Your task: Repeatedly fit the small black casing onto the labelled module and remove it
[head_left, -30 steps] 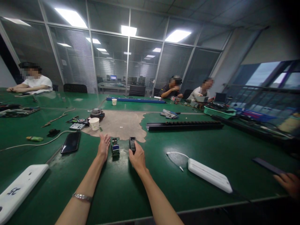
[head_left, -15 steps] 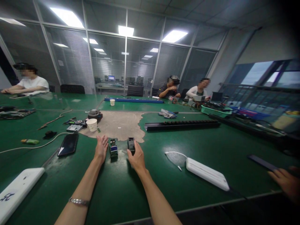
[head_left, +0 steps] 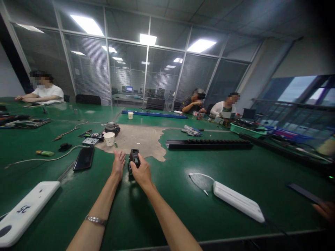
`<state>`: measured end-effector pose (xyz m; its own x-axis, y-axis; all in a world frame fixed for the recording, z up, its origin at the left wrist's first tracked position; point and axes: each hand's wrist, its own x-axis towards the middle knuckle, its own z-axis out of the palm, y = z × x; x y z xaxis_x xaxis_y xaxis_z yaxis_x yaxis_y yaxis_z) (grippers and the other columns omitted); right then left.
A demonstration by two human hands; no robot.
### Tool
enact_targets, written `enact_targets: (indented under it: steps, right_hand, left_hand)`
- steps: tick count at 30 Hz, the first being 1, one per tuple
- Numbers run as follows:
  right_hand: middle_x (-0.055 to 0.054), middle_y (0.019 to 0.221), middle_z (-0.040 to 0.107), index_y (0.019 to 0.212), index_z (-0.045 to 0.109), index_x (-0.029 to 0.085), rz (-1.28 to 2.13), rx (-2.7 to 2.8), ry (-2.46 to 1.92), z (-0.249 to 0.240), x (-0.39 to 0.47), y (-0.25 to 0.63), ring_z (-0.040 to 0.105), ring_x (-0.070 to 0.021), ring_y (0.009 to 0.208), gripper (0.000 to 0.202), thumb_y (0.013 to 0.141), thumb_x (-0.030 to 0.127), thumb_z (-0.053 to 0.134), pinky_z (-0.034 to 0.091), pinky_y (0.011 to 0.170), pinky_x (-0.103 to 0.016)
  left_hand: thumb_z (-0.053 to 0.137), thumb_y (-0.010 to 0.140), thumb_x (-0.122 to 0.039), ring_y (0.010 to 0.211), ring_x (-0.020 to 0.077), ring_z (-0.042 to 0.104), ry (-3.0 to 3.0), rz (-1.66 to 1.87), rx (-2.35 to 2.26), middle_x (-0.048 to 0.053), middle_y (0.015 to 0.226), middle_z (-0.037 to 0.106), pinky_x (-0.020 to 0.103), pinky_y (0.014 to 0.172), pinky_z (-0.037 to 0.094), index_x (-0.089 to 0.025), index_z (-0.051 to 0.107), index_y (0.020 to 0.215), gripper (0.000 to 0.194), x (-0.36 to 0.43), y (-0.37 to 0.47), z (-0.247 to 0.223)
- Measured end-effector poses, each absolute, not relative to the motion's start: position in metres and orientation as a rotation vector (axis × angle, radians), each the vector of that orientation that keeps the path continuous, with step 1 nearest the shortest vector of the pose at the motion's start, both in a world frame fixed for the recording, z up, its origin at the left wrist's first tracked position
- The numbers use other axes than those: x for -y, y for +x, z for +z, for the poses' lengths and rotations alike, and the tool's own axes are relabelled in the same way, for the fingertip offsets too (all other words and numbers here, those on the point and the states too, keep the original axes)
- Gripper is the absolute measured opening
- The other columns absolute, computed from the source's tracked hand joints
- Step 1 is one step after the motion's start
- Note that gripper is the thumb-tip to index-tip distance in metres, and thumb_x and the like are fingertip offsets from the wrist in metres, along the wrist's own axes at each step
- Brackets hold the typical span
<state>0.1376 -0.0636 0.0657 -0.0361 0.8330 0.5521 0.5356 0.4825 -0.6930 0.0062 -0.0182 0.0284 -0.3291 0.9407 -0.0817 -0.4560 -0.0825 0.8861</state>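
My right hand [head_left: 141,170] grips a small black plastic housing [head_left: 134,155] with openings in its top. Beneath and just left of that housing is a small electronic module with green circuit boards [head_left: 130,170], mostly hidden now. Whether the housing touches the module I cannot tell. My left hand [head_left: 119,163] rests on edge on the green table [head_left: 167,188], left of the module, fingers stretched out and holding nothing.
A paper cup [head_left: 109,139] and a black phone [head_left: 84,159] lie leftward. White power banks [head_left: 31,211] [head_left: 238,200] flank my arms. A long black rail [head_left: 206,144] is ahead right. A co-worker's hand [head_left: 324,211] shows at the right edge. Other people sit across the table.
My right hand has carried the black housing left, over the circuit module, which it now largely covers. My left hand stays open beside it. The whole view has shifted slightly.
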Motion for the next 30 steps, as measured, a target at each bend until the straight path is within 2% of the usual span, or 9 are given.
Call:
enact_targets:
  steps: [5, 11, 19, 30]
  right_hand:
    - [-0.011, 0.102, 0.064, 0.116, 0.053, 0.014, 0.326, 1.781, -1.199, 0.062, 0.062, 0.122, 0.059, -0.0228, 0.098, 0.041, 0.078, 0.027, 0.057, 0.044, 0.086, -0.03]
    - [-0.012, 0.106, 0.061, 0.117, 0.053, 0.015, 0.338, 1.849, -1.237, 0.05, 0.068, 0.124, 0.058, -0.0245, 0.1, 0.042, 0.076, 0.025, 0.059, 0.044, 0.088, -0.034]
    - [-0.019, 0.13, 0.047, 0.135, 0.036, 0.009, 0.359, 1.909, -1.241, 0.035, 0.067, 0.129, 0.042, -0.0306, 0.122, 0.07, 0.075, 0.032, 0.062, 0.036, 0.1, -0.043]
    - [-0.018, 0.126, 0.051, 0.13, 0.044, 0.009, 0.385, 1.784, -1.269, 0.036, 0.069, 0.119, 0.047, -0.029, 0.118, 0.056, 0.078, 0.024, 0.057, 0.039, 0.098, -0.04]
  left_hand:
    - [0.016, 0.083, -0.068, 0.129, 0.0185, 0.037, 0.65, 1.651, -1.081, 0.013, 0.138, 0.043, 0.033, 0.106, 0.025, -0.02, 0.041, 0.134, 0.074, 0.016, 0.005, 0.029]
    - [0.017, 0.083, -0.068, 0.13, 0.0183, 0.035, 0.653, 1.646, -1.081, 0.012, 0.139, 0.041, 0.034, 0.106, 0.024, -0.02, 0.04, 0.134, 0.074, 0.017, 0.005, 0.03]
    - [0.017, 0.084, -0.067, 0.129, 0.0173, 0.036, 0.684, 1.647, -1.091, 0.012, 0.138, 0.043, 0.032, 0.106, 0.025, -0.02, 0.04, 0.134, 0.073, 0.02, 0.007, 0.032]
    - [0.016, 0.085, -0.065, 0.129, 0.0188, 0.035, 0.666, 1.65, -1.088, 0.014, 0.138, 0.042, 0.034, 0.106, 0.024, -0.019, 0.041, 0.134, 0.072, 0.019, 0.01, 0.035]
